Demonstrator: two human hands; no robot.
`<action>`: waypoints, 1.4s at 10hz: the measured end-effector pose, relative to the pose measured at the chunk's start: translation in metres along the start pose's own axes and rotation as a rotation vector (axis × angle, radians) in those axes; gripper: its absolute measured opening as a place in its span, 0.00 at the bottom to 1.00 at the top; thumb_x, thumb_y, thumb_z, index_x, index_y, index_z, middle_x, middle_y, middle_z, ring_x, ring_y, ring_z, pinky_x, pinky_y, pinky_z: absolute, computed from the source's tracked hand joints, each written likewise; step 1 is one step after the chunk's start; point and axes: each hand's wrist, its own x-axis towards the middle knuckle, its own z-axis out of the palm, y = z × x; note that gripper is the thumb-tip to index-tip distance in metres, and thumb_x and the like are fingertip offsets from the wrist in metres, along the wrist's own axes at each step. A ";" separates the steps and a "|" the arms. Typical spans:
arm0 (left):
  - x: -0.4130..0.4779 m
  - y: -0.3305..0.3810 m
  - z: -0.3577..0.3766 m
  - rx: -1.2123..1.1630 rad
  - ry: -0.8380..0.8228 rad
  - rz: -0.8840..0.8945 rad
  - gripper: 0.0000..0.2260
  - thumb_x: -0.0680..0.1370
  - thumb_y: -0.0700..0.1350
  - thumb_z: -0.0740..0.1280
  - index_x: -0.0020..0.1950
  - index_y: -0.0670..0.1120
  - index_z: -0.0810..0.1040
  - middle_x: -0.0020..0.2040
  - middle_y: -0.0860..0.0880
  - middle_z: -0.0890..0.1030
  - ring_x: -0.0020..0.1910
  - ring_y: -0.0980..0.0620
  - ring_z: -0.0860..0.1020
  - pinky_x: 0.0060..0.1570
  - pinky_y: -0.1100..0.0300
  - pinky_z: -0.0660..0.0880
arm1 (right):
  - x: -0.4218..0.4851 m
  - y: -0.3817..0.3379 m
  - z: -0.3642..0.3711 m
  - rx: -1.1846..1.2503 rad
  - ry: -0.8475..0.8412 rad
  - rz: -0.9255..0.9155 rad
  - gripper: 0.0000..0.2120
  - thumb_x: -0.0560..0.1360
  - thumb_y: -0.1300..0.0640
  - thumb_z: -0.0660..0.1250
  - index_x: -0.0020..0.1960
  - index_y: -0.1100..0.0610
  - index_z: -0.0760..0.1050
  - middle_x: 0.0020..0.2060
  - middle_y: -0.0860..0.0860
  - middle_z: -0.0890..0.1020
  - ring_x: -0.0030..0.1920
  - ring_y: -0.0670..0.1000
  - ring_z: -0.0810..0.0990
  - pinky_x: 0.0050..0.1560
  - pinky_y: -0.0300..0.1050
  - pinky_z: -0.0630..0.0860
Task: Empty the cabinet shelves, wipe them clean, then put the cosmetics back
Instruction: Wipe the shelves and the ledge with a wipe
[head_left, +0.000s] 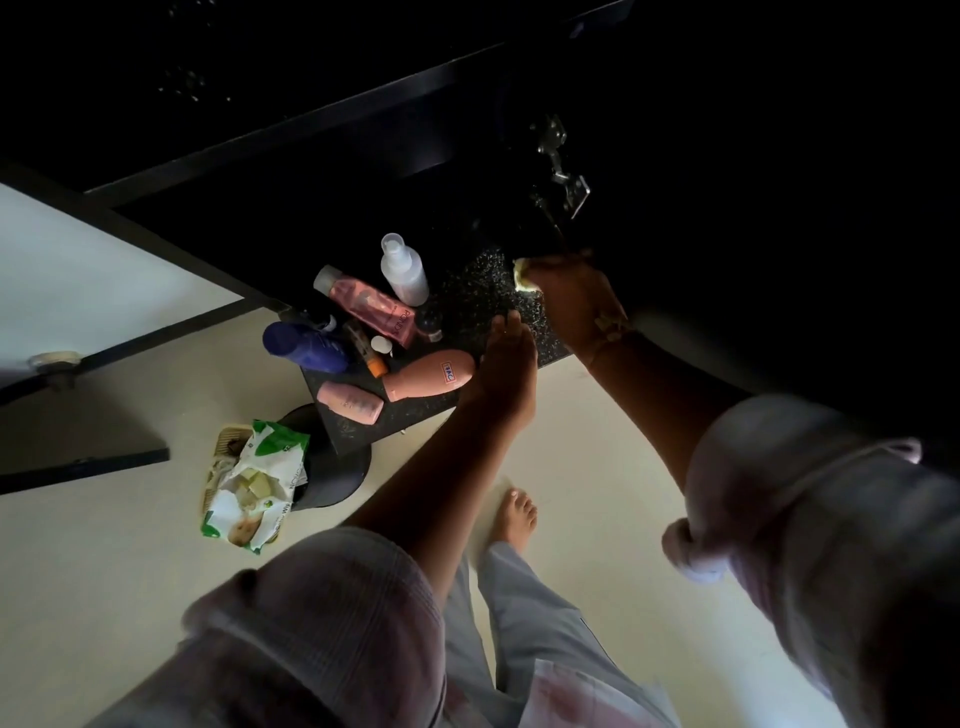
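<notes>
Several cosmetics lie on a black speckled counter: a clear spray bottle, a pink Pond's bottle, a blue bottle, a peach bottle, a small pink bottle and an orange-capped tube. My left hand rests flat on the counter edge beside the peach bottle, fingers straight. Further in, at the dark cabinet's edge, my right hand grips a yellowish wipe. The cabinet interior is too dark to see.
An opened pack of wet wipes lies on a small basket on the pale floor, beside a black round stool base. A metal hinge glints in the dark cabinet. My bare foot stands on the floor below.
</notes>
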 end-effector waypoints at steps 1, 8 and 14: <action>-0.001 0.004 -0.002 0.010 0.019 -0.016 0.32 0.80 0.35 0.57 0.78 0.37 0.41 0.78 0.40 0.38 0.77 0.40 0.39 0.76 0.49 0.50 | -0.018 0.021 0.022 0.090 0.165 -0.090 0.16 0.69 0.67 0.61 0.51 0.62 0.83 0.52 0.58 0.84 0.53 0.60 0.83 0.54 0.53 0.80; -0.008 0.005 -0.009 -0.039 0.028 -0.021 0.32 0.79 0.32 0.56 0.78 0.37 0.41 0.79 0.41 0.39 0.78 0.42 0.40 0.76 0.53 0.46 | -0.057 0.015 0.000 -0.116 0.082 0.134 0.13 0.80 0.59 0.59 0.62 0.58 0.76 0.57 0.59 0.80 0.54 0.65 0.81 0.52 0.55 0.80; -0.005 0.004 -0.002 0.036 0.049 0.002 0.31 0.79 0.32 0.56 0.78 0.37 0.42 0.79 0.40 0.40 0.78 0.41 0.40 0.76 0.53 0.46 | -0.081 0.011 0.023 -0.294 0.217 0.293 0.11 0.76 0.64 0.59 0.44 0.59 0.80 0.33 0.56 0.81 0.31 0.60 0.82 0.28 0.47 0.79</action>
